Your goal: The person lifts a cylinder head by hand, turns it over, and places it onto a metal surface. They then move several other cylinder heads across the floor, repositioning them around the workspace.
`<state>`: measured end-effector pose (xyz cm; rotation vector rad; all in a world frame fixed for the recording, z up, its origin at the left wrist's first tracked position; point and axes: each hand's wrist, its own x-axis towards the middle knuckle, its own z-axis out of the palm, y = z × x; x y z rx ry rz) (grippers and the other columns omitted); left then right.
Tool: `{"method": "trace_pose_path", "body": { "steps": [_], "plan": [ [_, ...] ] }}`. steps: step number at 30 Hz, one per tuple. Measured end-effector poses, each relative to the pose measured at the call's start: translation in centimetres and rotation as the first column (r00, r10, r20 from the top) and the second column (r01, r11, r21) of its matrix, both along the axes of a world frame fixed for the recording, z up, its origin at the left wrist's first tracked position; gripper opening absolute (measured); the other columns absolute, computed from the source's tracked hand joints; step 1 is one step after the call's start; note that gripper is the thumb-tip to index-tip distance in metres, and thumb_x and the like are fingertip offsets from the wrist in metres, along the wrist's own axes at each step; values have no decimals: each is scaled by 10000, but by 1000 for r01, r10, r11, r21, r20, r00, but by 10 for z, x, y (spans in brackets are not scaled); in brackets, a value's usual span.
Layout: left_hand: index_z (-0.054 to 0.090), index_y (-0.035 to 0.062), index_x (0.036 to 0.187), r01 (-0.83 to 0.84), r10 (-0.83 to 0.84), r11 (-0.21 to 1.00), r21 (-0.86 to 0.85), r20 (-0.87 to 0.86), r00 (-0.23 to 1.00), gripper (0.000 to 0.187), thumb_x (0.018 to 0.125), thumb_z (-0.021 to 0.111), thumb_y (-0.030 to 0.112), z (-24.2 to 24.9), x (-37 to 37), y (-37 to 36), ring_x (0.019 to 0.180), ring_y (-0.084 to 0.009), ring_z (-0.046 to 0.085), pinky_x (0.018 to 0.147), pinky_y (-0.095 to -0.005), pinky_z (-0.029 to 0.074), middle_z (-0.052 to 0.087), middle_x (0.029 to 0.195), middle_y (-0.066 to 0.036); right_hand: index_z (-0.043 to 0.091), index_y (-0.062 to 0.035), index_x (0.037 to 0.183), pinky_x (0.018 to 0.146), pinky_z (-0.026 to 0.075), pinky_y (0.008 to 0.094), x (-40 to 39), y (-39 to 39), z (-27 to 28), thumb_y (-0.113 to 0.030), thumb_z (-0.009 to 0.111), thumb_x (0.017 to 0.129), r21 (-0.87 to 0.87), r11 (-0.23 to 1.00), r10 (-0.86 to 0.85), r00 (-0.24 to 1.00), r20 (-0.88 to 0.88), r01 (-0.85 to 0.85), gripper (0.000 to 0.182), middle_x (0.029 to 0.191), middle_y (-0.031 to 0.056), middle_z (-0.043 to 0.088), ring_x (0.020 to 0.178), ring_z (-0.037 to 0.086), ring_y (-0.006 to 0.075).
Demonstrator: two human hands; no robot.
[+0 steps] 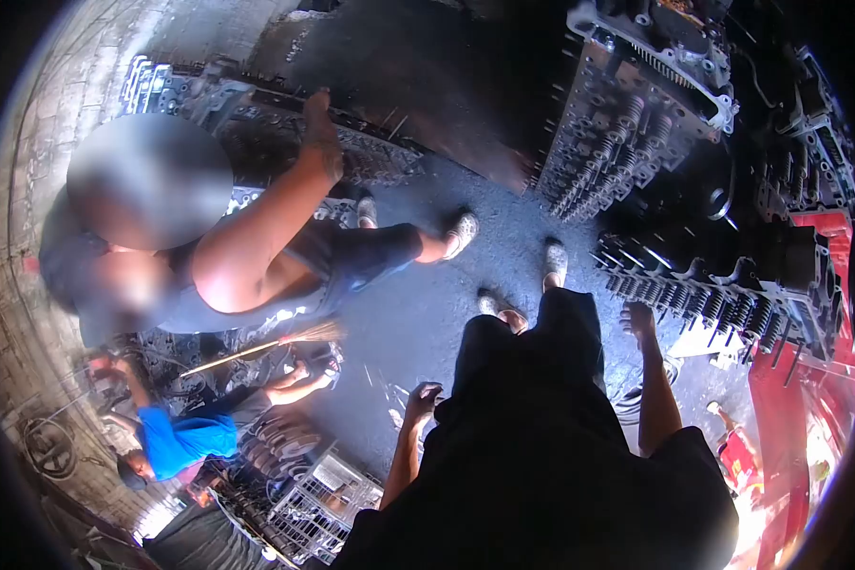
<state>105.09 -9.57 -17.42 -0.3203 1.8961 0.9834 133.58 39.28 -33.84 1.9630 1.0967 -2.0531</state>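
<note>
I stand in black clothes on a dark, oily floor (418,313). My left hand (425,396) hangs by my side with loosely curled fingers and holds nothing. My right hand (636,320) reaches down to the near end of a cylinder head (722,299) lined with valve springs; its fingers rest on or just at the edge, gripping nothing that I can see. My two shoes (522,285) point toward the gap between the engine parts.
A person in a grey top and dark shorts (285,256) leans with one hand on an engine part (351,152). Another person in a blue shirt (185,442) crouches by a straw broom (275,344). More cylinder heads (627,123) and a red frame (807,399) crowd the right.
</note>
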Motion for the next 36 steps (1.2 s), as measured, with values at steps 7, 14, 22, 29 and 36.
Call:
{"method": "trace_pose_path", "body": {
  "steps": [7,14,22,29,36],
  "plan": [
    [648,65,980,-159,157,986,-49,-38,987,119,888,640,141,3,19,-33,681,-126,631,567,-255,487,660,824,-56,632,-66,914,431,428,269,-27,-54,-16,-149,636,838,7,982,191,981,-26,-191,113,693,57,618,522,565,143],
    [619,24,925,220,-314,944,-244,-470,825,122,845,615,117,68,-3,87,828,-265,655,749,-377,505,665,863,-145,620,8,1005,647,504,330,-103,-3,26,-241,592,874,418,765,560,826,-56,-490,283,839,137,680,728,654,259],
    [618,30,926,367,-73,930,17,-971,229,136,793,645,14,192,-199,278,754,-261,655,652,-340,512,654,867,-129,580,5,1208,946,429,382,-478,29,265,-369,563,909,830,421,838,507,-201,-367,480,1145,234,622,1109,584,327],
    [597,-13,949,79,116,991,104,-979,-168,191,765,645,6,251,-421,336,743,-249,593,676,-344,488,592,906,-145,613,28,1163,944,441,378,-755,95,362,-486,586,874,897,394,883,355,-308,-200,591,1120,206,645,1094,600,276],
    [493,-3,1110,-215,395,896,389,-919,-17,388,818,718,114,214,-567,359,889,-185,532,802,-327,446,546,992,-106,649,-28,1071,852,482,309,-899,189,392,-345,581,916,856,490,851,307,-427,-168,360,1019,89,679,952,633,172]
  ]
}}
